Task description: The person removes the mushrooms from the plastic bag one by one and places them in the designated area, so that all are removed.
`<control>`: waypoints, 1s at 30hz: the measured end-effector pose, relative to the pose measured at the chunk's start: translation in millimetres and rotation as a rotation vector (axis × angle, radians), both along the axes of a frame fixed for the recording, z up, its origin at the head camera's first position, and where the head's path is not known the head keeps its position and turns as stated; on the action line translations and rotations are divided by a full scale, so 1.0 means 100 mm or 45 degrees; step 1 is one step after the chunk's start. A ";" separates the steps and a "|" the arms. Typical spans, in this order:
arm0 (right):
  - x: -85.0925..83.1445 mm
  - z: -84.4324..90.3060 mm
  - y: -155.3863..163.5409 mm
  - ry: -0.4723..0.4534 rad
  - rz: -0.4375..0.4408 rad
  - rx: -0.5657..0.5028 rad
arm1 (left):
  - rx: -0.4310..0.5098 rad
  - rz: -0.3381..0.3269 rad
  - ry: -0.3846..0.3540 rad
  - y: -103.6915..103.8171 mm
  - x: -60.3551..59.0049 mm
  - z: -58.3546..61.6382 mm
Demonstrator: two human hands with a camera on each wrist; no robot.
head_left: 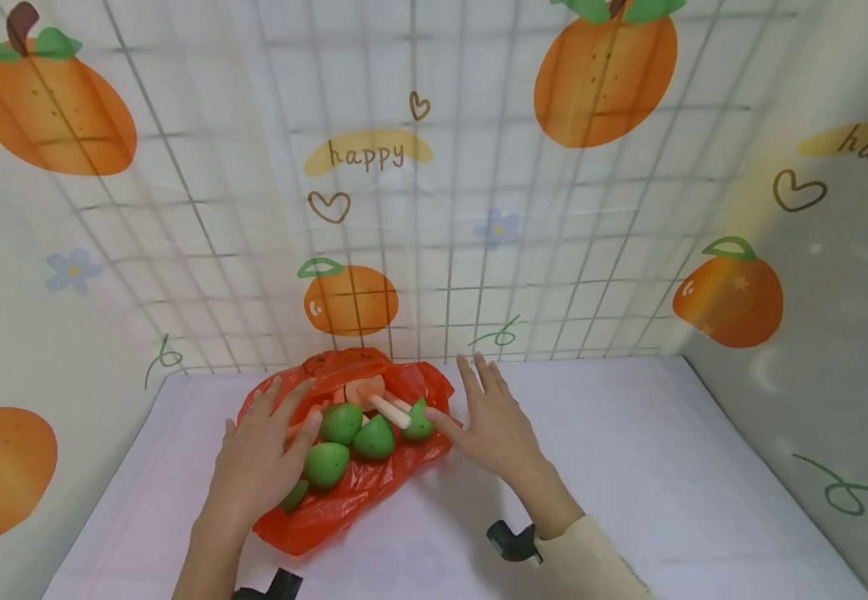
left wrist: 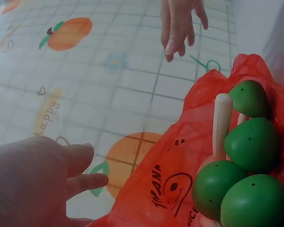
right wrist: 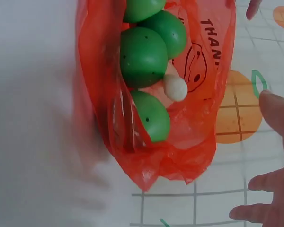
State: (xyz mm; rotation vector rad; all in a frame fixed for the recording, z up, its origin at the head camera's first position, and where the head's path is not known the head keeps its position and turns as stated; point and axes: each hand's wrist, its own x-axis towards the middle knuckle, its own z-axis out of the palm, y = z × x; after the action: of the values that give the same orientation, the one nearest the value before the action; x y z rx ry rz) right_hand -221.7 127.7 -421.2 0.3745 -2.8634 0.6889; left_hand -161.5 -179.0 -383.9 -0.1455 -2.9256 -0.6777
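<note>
A red plastic bag [head_left: 306, 531], printed with black letters and a smiling face, lies spread on the table. In it sit several smooth green rounded pieces [head_left: 326, 465] with small dark dots; some taper to a point. Among them lies a pale wooden stick [head_left: 390, 410] beside a peach-coloured rounded piece [head_left: 364, 390], partly covered. My left hand [head_left: 257, 450] hovers over the bag's left side, its fingers spread; in the left wrist view the fingers hold nothing. At the bag's right edge my right hand [head_left: 495, 425] has its fingers extended, with the thumb near a green piece.
The table [head_left: 644, 500] is covered in white. Behind it hangs a pale curtain [head_left: 434, 250] with a grid, oranges and the word "happy", and similar cloth closes both sides. A dark wrist mount [head_left: 512, 542] sits below the right hand.
</note>
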 end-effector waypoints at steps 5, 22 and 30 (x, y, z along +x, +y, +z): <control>0.03 -0.02 -0.09 -0.027 -0.015 -0.043 | 0.067 0.011 -0.024 -0.02 0.02 -0.02; 0.09 -0.12 -0.33 -0.003 0.008 -0.221 | 0.150 0.002 -0.049 -0.09 0.06 -0.09; 0.10 -0.21 -0.39 0.026 0.023 -0.270 | 0.180 0.011 -0.037 -0.12 0.09 -0.09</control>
State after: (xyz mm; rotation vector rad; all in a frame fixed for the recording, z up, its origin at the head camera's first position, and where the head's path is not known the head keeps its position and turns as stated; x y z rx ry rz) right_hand -212.1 88.9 -442.6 0.3735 -2.7349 0.9747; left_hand -152.2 -190.7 -392.5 -0.1089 -2.8909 -0.8888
